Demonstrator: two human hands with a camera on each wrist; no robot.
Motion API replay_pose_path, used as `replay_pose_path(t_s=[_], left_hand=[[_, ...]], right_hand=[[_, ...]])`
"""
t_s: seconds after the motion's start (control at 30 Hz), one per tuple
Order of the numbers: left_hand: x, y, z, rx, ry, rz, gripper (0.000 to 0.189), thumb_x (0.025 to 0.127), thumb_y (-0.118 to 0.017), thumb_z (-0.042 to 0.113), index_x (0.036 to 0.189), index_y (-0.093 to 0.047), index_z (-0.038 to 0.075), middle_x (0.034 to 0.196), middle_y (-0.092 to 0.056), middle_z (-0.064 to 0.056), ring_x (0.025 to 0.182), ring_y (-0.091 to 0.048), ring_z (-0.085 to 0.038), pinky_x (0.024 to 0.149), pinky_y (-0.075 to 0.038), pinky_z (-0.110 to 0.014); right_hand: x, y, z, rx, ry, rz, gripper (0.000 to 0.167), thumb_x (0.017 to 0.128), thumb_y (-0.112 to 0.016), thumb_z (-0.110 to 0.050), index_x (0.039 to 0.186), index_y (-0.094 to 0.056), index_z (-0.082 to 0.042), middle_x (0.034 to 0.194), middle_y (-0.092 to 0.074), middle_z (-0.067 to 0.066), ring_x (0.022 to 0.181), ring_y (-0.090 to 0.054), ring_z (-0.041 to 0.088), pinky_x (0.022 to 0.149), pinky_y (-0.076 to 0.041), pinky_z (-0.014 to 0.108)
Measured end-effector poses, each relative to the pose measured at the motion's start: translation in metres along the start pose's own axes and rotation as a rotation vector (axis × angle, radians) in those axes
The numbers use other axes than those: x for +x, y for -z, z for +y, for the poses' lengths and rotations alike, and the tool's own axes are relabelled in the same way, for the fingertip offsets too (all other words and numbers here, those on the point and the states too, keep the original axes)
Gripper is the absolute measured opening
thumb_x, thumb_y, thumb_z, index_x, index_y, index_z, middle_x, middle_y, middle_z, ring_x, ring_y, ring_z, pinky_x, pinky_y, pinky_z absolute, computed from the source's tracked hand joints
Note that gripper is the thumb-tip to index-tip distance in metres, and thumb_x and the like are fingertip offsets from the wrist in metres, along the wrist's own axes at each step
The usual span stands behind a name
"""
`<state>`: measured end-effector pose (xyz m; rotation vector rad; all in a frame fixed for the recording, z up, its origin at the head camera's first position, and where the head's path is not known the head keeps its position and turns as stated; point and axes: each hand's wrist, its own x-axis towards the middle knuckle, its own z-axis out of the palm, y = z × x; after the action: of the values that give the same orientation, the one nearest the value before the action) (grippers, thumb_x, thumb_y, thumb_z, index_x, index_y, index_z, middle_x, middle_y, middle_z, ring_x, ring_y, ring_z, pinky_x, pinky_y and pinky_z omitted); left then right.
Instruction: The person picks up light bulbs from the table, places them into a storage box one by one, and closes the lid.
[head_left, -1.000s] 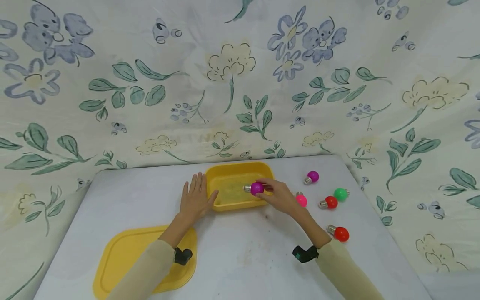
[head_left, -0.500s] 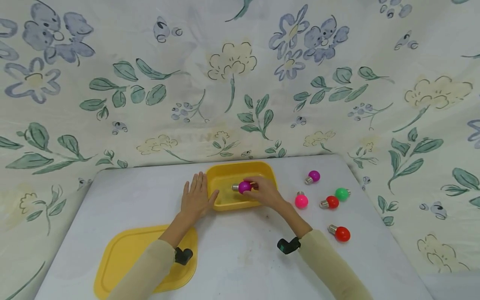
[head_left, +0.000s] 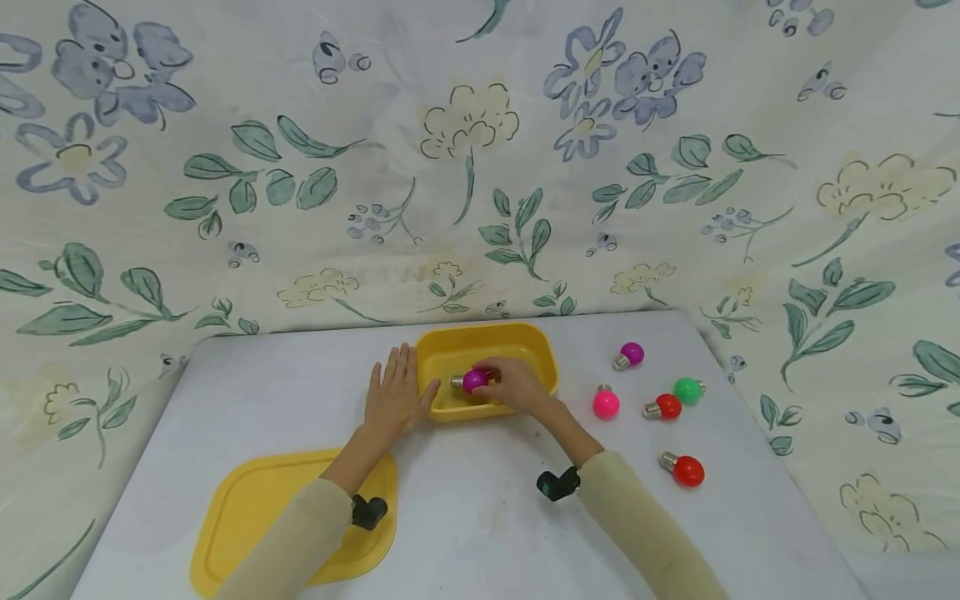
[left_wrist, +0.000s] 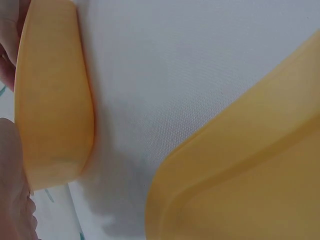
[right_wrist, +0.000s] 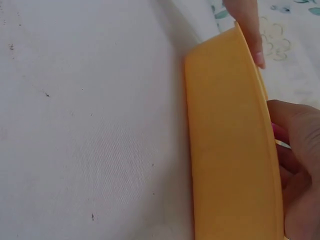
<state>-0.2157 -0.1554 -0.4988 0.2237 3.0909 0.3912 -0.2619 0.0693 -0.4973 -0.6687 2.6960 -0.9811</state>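
A purple light bulb point(head_left: 474, 382) with a silver screw base is pinched by my right hand point(head_left: 516, 385) inside the yellow plastic box point(head_left: 542, 400), its base pointing left. My left hand point(head_left: 393, 393) lies with straight fingers along the box's left side, the thumb at its front left corner. In the left wrist view the box's outer wall point(left_wrist: 55, 100) shows with part of the left hand point(left_wrist: 11, 185) beside it. The right wrist view has the right hand point(right_wrist: 300, 160) reaching over the rim, the bulb mostly hidden behind the wall.
A yellow lid point(head_left: 247, 517) lies at the front left, partly under the left forearm. On the right of the white table point(head_left: 480, 525) are a purple bulb point(head_left: 632, 354), a pink bulb point(head_left: 606, 404), a green bulb point(head_left: 687, 390) and red bulbs point(head_left: 687, 471). A floral curtain point(head_left: 480, 192) hangs behind.
My right hand has moved left and slightly down with the purple bulb, further into the box. The left hand keeps its place against the box.
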Motion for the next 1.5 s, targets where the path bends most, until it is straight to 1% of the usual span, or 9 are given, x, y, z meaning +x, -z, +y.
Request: replay_pose_path(t_s=[0.13,0.3,0.53,0.77,1.03,1.27,1.5], left_hand=[[0.0003,0.0001,0.0006,0.013,0.005,-0.007,0.078,0.105,-0.036,0.045,0.154,-0.014,-0.012,0.162,-0.012,-0.026,0.150,-0.009,-0.039,0.118,-0.007,-0.057],[0.0000,0.0007,0.0014,0.009,0.010,-0.024,0.078,0.106,-0.035,0.046,0.154,-0.012,-0.011,0.163,-0.010,-0.026,0.150,-0.006,-0.038,0.118,-0.006,-0.056],[-0.0005,0.0014,0.0026,-0.003,0.010,-0.023,0.078,0.106,-0.036,0.045,0.154,-0.011,-0.011,0.162,-0.010,-0.026,0.150,-0.006,-0.039,0.118,-0.005,-0.057],[-0.0003,0.0015,0.0029,-0.004,0.007,-0.018,0.078,0.106,-0.037,0.044,0.154,-0.012,-0.012,0.162,-0.011,-0.027,0.150,-0.007,-0.039,0.118,-0.006,-0.058],[0.0002,0.0005,0.0011,-0.016,0.004,-0.021,0.079,0.106,-0.036,0.046,0.154,-0.010,-0.011,0.163,-0.009,-0.026,0.150,-0.006,-0.039,0.118,-0.002,-0.057],[0.0014,-0.0013,0.0002,-0.017,0.006,-0.019,0.079,0.106,-0.036,0.046,0.154,-0.012,-0.011,0.162,-0.011,-0.026,0.150,-0.008,-0.039,0.118,-0.004,-0.057],[0.0008,0.0007,0.0005,-0.018,0.010,-0.026,0.079,0.105,-0.036,0.046,0.154,-0.010,-0.011,0.162,-0.009,-0.026,0.150,-0.006,-0.039,0.118,-0.002,-0.057]], right_hand=[[0.0040,-0.0046,-0.0018,-0.026,-0.012,-0.008,0.042,0.089,-0.077,-0.022,0.128,-0.067,-0.010,0.116,-0.069,0.005,0.105,-0.062,0.020,0.091,-0.053,0.030],[0.0063,-0.0084,-0.0042,-0.003,-0.031,-0.027,0.041,0.089,-0.077,-0.019,0.128,-0.067,-0.009,0.115,-0.070,0.005,0.106,-0.063,0.020,0.092,-0.052,0.030],[0.0076,-0.0101,-0.0053,-0.020,-0.052,-0.052,0.040,0.089,-0.078,-0.020,0.127,-0.067,-0.010,0.118,-0.069,0.005,0.110,-0.062,0.021,0.094,-0.052,0.031],[0.0078,-0.0089,-0.0074,-0.003,-0.080,-0.075,0.041,0.089,-0.078,-0.020,0.127,-0.067,-0.010,0.119,-0.069,0.005,0.111,-0.062,0.021,0.094,-0.052,0.032],[0.0100,-0.0100,-0.0058,-0.010,-0.087,-0.076,0.042,0.088,-0.079,-0.022,0.128,-0.067,-0.012,0.119,-0.069,0.005,0.111,-0.063,0.022,0.093,-0.052,0.031],[0.0097,-0.0106,-0.0059,-0.005,-0.088,-0.078,0.043,0.088,-0.078,-0.021,0.128,-0.067,-0.011,0.119,-0.068,0.006,0.111,-0.063,0.022,0.093,-0.052,0.031],[0.0092,-0.0102,-0.0063,0.006,-0.081,-0.077,0.043,0.088,-0.078,-0.021,0.128,-0.066,-0.010,0.120,-0.068,0.006,0.111,-0.064,0.022,0.093,-0.052,0.030]])
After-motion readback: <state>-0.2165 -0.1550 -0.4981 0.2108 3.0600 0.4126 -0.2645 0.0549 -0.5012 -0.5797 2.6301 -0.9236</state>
